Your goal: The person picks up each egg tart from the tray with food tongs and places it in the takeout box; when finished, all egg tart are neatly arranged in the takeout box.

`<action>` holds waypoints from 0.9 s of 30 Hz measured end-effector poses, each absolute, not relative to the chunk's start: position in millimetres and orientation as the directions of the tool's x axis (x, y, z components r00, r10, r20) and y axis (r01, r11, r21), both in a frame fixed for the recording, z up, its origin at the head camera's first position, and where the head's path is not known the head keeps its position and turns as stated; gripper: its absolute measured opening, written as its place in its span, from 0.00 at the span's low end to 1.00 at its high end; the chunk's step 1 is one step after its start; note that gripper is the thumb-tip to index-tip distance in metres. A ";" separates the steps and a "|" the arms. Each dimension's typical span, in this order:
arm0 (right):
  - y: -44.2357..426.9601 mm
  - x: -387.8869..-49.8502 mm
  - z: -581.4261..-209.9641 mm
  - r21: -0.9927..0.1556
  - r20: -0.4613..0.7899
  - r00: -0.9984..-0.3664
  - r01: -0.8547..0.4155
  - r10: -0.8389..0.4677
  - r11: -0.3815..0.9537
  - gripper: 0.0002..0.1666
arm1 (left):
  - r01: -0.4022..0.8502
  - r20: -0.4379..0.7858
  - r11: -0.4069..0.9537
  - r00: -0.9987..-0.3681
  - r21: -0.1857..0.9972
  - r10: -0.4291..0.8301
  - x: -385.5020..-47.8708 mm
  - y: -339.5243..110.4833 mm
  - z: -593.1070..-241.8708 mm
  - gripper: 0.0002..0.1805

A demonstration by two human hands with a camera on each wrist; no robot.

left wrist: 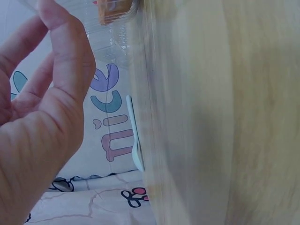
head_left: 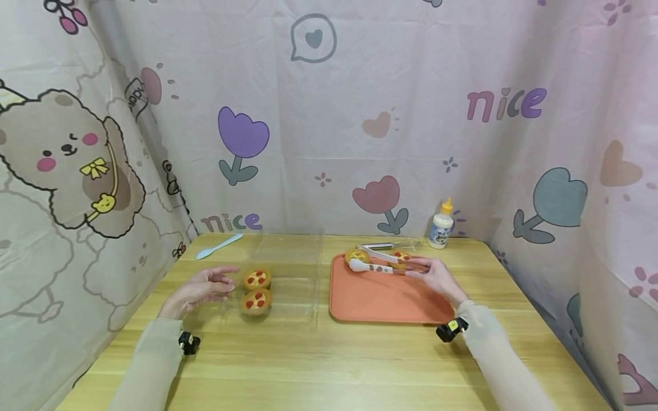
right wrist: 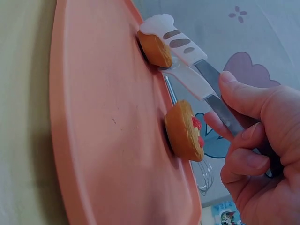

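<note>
My right hand (head_left: 434,279) grips a pair of tongs (right wrist: 187,58) with white paw-shaped tips. In the right wrist view the tips stand on either side of a yellow-topped tart (right wrist: 154,49) at the back of the orange tray (head_left: 390,302). A second tart (right wrist: 183,131), with red pieces on top, sits on the tray below the tongs. My left hand (head_left: 197,291), fingers loosely bent, is at the left side of a clear plastic box (head_left: 293,302); contact is hard to tell. Two red-dotted tarts (head_left: 256,301) stand in the box's left part.
A pale blue spoon (head_left: 220,246) lies at the back left of the wooden table (head_left: 329,365). Behind the tray are a whisk (head_left: 390,246) and a white bottle (head_left: 440,228) with an orange cap. The box's clear lid (head_left: 288,248) stands open toward the patterned curtain.
</note>
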State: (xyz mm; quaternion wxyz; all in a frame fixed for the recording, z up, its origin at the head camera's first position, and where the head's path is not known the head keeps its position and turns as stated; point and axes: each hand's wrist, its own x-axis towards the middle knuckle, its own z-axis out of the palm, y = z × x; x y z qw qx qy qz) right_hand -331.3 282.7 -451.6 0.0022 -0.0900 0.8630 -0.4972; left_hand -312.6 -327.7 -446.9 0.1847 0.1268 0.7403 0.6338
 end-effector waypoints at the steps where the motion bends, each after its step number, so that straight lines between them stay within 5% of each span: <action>1: 282.6 -331.1 -451.6 -0.862 0.085 -0.984 -0.153 -0.160 0.483 0.29 | -0.046 -0.111 0.161 -0.900 0.986 0.422 -312.7 -327.7 -447.3 0.37; 27: 278.5 -325.9 -443.8 -0.838 0.087 -0.980 -0.168 -0.177 0.519 0.27 | -0.067 -0.137 0.186 -0.908 0.980 0.396 -314.4 -327.2 -446.6 0.39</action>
